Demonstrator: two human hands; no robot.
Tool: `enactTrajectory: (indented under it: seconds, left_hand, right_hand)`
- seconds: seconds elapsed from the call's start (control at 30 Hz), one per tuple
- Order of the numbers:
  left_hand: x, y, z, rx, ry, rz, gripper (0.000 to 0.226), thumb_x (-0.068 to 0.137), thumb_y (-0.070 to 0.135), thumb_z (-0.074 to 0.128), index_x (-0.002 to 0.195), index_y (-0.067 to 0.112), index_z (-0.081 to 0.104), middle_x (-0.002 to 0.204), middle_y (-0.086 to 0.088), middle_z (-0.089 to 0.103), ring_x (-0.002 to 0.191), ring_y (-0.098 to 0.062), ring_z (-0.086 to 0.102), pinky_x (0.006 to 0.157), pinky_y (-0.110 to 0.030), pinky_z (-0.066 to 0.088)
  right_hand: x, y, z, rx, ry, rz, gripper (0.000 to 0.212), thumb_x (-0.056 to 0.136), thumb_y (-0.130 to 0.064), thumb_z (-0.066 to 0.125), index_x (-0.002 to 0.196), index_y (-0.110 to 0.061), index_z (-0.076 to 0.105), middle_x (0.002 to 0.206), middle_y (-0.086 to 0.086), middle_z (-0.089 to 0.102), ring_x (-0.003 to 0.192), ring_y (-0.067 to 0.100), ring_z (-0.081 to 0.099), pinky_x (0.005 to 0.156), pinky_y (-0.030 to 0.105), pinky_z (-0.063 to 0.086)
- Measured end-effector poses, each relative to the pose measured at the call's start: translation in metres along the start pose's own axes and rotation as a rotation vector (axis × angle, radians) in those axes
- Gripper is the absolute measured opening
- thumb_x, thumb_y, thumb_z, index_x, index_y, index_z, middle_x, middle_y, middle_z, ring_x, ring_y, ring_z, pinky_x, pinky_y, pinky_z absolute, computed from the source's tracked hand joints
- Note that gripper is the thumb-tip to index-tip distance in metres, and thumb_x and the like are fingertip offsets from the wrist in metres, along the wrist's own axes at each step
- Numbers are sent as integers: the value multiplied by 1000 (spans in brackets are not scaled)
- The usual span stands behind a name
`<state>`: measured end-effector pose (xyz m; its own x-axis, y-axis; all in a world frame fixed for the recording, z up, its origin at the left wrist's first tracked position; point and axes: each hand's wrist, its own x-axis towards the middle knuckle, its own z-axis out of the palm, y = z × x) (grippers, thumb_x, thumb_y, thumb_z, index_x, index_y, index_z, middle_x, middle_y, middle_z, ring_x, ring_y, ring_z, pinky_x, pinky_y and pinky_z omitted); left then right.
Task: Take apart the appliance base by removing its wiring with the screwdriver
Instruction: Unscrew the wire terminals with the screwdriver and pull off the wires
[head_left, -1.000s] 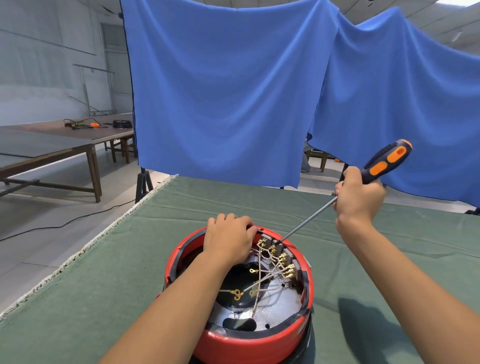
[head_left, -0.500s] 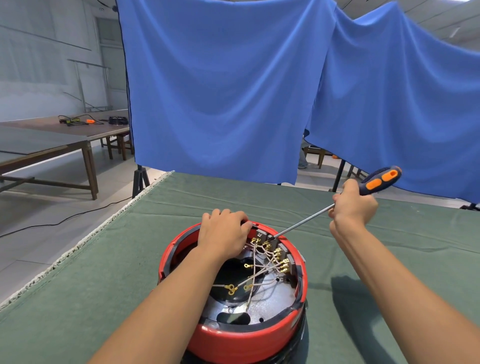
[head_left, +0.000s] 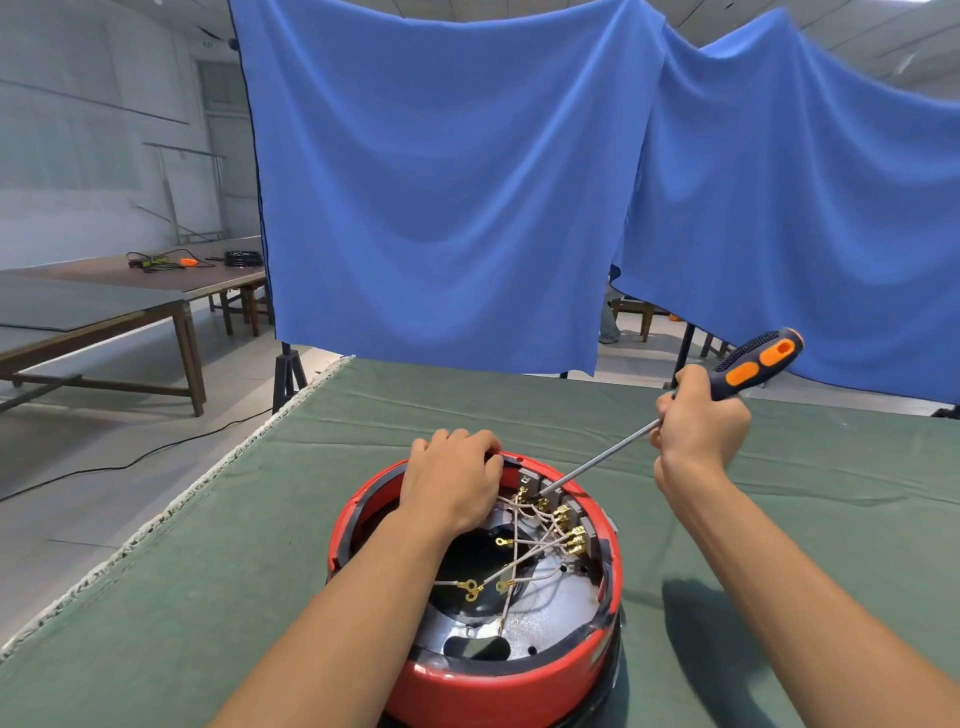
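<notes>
Screwdriver (head_left: 675, 410) gripped by right hand (head_left: 698, 423), left hand (head_left: 452, 480) clasping red base (head_left: 498, 680) rim, no legible writing

Glossy red plastic base (head_left: 498, 691), matt cloth (head_left: 208, 571)

place: workshop hall | signs: long wooden tables (head_left: 130, 306); hung blue cloths (head_left: 441, 182); bare concrete floor (head_left: 104, 441)

— Only one view, up on the head?
— Yes, looking forward and down along both arms, over the green table (head_left: 291, 519).
— Close?
— Very close to the red appliance base (head_left: 493, 680), low in the middle. Far from the blue cloth (head_left: 441, 182) hanging straight ahead.
— Wide?
— Wide enough for the wooden tables (head_left: 104, 306) off left.
</notes>
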<state>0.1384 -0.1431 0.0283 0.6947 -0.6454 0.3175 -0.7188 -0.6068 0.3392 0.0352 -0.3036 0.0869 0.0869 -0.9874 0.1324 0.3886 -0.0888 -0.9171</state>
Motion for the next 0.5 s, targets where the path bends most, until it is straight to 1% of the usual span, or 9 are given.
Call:
enactTrajectory:
  seconds: [0.1, 0.17, 0.27, 0.4, 0.43, 0.5]
  left_hand:
    - [-1, 6, 1, -29, -49, 130, 36, 99, 38, 30, 130, 35, 50, 132, 8, 52, 120, -16, 40, 99, -37, 27]
    - [-3, 10, 1, 2, -91, 149, 38, 100, 41, 27, 131, 36, 49, 133, 8, 51, 120, -16, 41, 101, -38, 25]
    - [-4, 16, -4, 81, -130, 112, 39, 101, 40, 23, 129, 33, 50, 132, 2, 51, 120, -21, 42, 100, -41, 28]
    - [-8, 23, -11, 199, -164, 40, 35, 102, 38, 21, 108, 23, 51, 123, -4, 54, 115, -26, 45, 95, -45, 32]
    - [-10, 24, -12, 219, -165, 17, 34, 102, 38, 21, 107, 22, 51, 122, -5, 54, 115, -27, 45, 95, -46, 32]
    - [-12, 26, -14, 247, -157, -22, 34, 102, 37, 23, 109, 21, 52, 123, -5, 55, 116, -28, 46, 96, -47, 33]
  right_hand:
    - [-5, -5, 0, -9, -51, -50, 17, 83, -14, 54, 68, -16, 45, 47, -1, 46, 35, 8, 38, 44, 24, 27]
    - [-11, -9, 0, -10, -83, -92, 16, 84, -13, 53, 70, -18, 45, 47, -1, 46, 34, 8, 39, 43, 23, 29]
    - [-22, -16, -2, -28, -136, -157, 21, 84, -13, 54, 66, -17, 44, 40, -5, 47, 33, 8, 39, 41, 22, 31]
    - [-35, -25, -6, -38, -212, -203, 30, 87, -14, 56, 59, -17, 46, 39, -4, 51, 38, 12, 41, 47, 25, 34]
    - [-38, -27, -7, -51, -231, -213, 31, 88, -15, 57, 58, -16, 48, 40, -3, 54, 37, 12, 41, 46, 24, 35]
    - [-42, -32, -9, -62, -268, -235, 31, 90, -17, 57, 60, -14, 49, 43, -2, 59, 31, 11, 38, 37, 19, 33]
